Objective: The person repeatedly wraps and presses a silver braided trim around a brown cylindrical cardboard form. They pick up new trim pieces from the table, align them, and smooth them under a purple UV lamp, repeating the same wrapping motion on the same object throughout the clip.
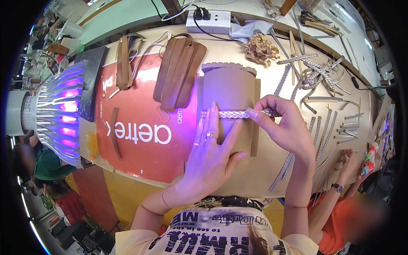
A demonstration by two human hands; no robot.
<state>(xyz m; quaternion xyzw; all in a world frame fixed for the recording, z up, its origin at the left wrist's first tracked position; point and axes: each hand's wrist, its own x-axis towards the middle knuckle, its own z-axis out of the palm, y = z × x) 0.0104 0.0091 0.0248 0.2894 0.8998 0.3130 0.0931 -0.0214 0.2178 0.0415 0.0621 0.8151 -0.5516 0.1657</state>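
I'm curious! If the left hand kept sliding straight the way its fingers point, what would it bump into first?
The left hand points up the table, fingers on the silver braided strip. Beyond that, probably the scalloped top edge of the tan piece, then the white power strip; depth is unclear.

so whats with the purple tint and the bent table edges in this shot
Head view: the ribbed lamp at left casts violet light over the left hand and the red sheet; the fisheye lens bows the table edges and darkens the corners; a co-worker at lower right is blurred.
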